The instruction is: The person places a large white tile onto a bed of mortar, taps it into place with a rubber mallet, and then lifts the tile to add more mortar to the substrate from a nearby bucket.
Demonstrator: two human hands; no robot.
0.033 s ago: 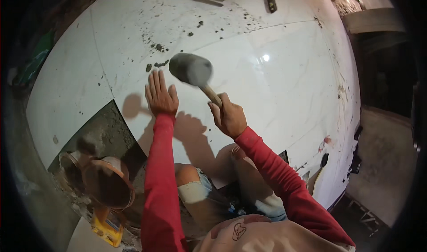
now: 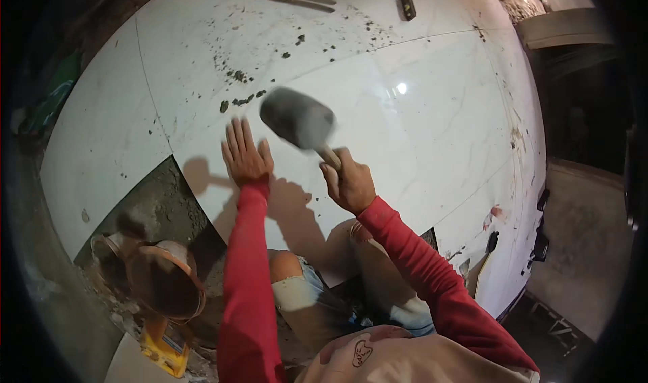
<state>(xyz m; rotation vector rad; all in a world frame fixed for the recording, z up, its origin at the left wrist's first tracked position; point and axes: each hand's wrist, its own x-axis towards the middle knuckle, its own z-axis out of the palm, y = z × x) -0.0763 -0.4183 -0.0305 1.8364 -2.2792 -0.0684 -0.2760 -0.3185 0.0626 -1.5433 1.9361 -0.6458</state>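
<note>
In the head view, the right hand [image 2: 347, 180] has its fingers wrapped round the handle [image 2: 328, 155] of a mallet [image 2: 297, 118]; the mallet's head hangs ahead and left of those fingers, raised over the white tile [image 2: 381, 123], its long axis slanting from far left to near right. Left of it, the left hand [image 2: 246, 155] is palm down, fingers straight, with dark crumbs [image 2: 241, 102] just beyond their tips.

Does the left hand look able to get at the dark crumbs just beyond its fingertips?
Probably yes: the left hand is palm down, seemingly holding nothing, and nothing appears to stand between it and the dark crumbs. The mallet in the right hand looks close by and could crowd it.
</note>
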